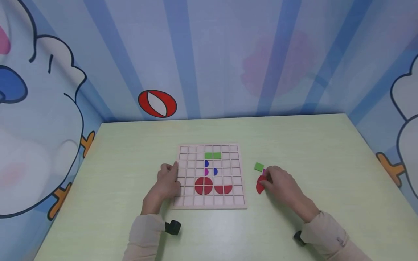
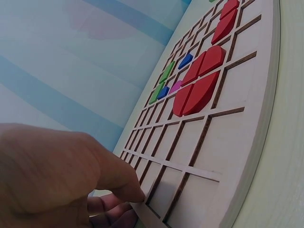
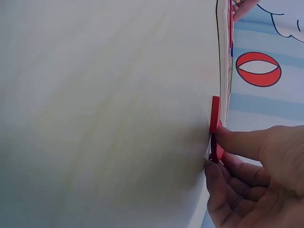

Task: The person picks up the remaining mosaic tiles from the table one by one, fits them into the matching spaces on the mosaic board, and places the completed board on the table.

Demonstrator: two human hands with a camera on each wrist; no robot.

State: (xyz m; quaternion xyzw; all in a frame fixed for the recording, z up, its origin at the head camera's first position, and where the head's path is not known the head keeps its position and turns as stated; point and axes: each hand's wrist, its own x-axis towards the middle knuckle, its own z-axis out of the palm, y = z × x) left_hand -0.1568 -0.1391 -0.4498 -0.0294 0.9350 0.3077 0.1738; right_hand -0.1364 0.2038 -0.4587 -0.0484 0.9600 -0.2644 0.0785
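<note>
A pale wooden grid board (image 1: 209,205) lies on the table with coloured pieces set in its cells. My left hand (image 1: 167,183) grips its left edge; in the left wrist view the thumb (image 2: 126,185) is on the frame, with curled fingers beside it. Four red quarter-circles form a full red disc (image 1: 204,185), and two more make a lower half-disc (image 1: 223,189). Right of the board, my right hand (image 1: 282,185) pinches a dark red quarter-circle piece (image 3: 214,148) between thumb and fingertips. Another red piece (image 3: 215,111) shows right beside it.
Two green squares (image 1: 213,156), blue half-rounds (image 1: 215,172) and a magenta half-round (image 1: 206,172) sit in the board's upper and middle cells. A loose green square (image 1: 259,166) and a partly hidden magenta piece (image 1: 263,172) lie by my right hand. A printed wall (image 1: 222,72) stands behind the table.
</note>
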